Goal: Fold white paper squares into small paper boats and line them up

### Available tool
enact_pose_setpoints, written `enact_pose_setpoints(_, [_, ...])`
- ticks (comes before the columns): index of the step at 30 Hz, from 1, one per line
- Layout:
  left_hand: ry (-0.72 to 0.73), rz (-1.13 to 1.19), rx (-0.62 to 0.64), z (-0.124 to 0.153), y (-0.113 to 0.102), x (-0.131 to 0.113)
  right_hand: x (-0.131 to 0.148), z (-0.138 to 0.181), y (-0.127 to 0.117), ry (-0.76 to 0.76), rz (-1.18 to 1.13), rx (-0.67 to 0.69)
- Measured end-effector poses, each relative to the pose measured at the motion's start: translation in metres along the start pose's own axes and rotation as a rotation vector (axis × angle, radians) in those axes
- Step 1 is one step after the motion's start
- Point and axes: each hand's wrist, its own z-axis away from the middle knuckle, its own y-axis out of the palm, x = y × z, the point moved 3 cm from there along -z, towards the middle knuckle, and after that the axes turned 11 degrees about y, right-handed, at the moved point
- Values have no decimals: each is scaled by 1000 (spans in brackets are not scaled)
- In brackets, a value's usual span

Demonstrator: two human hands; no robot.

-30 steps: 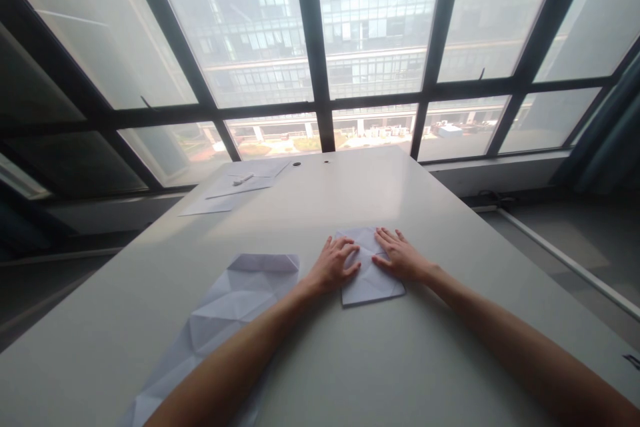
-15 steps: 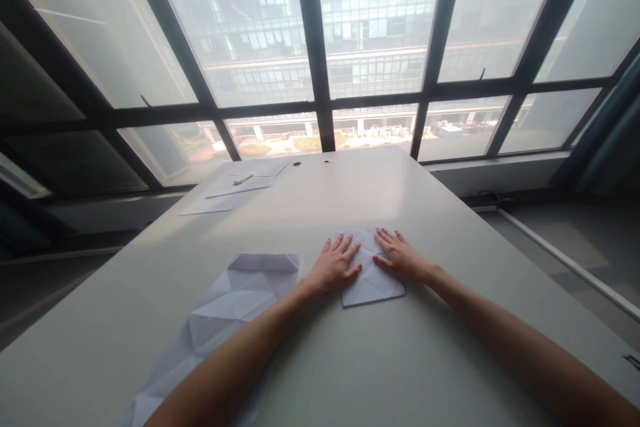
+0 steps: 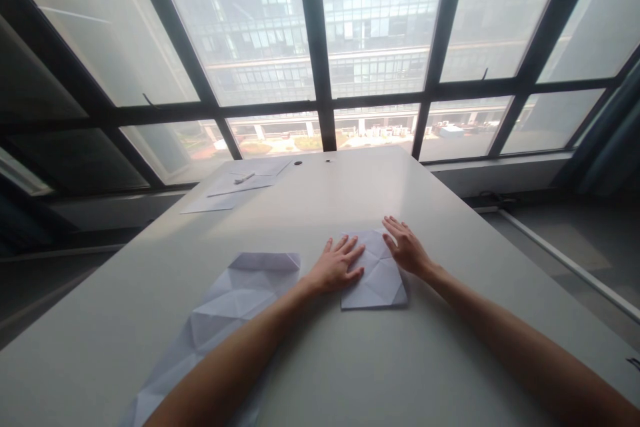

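A folded sheet of white paper (image 3: 375,280), roughly square and marked with crossing creases, lies on the table. My left hand (image 3: 336,265) rests flat on its left side with the fingers spread. At the paper's upper right edge is my right hand (image 3: 406,248), fingers stretched out and thumb apart; whether it touches the paper I cannot tell. Left of my left forearm lies a larger creased sheet of paper (image 3: 220,310), partly hidden under the arm.
The white table (image 3: 345,197) narrows toward the windows. At its far left several flat sheets of paper (image 3: 207,203) lie with a small white pen-like object (image 3: 244,179) on top. A round dark hole (image 3: 298,163) sits near the far edge.
My right hand has shifted right and slightly up, off the paper's middle to its edge, uncovering more of it. My left hand stays nearly in place.
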Motion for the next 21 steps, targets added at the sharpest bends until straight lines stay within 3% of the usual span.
enact_pose_setpoints(3, [23, 4, 14, 0, -1, -1, 7, 4, 5, -102, 20, 138])
enact_pose_setpoints(6, [18, 10, 14, 1, -2, -1, 8, 7, 12, -87, 71, 260])
enact_pose_setpoints(13, [10, 21, 6, 0, -2, -2, 6, 7, 13, -97, 100, 292])
enact_pose_setpoints(17, [10, 22, -13, 1, -3, -2, 16, 10, 3, -274, 83, 277])
enact_pose_setpoints(21, [-1, 28, -29, 2, -4, -3, 26, 16, -4, -417, 53, 353])
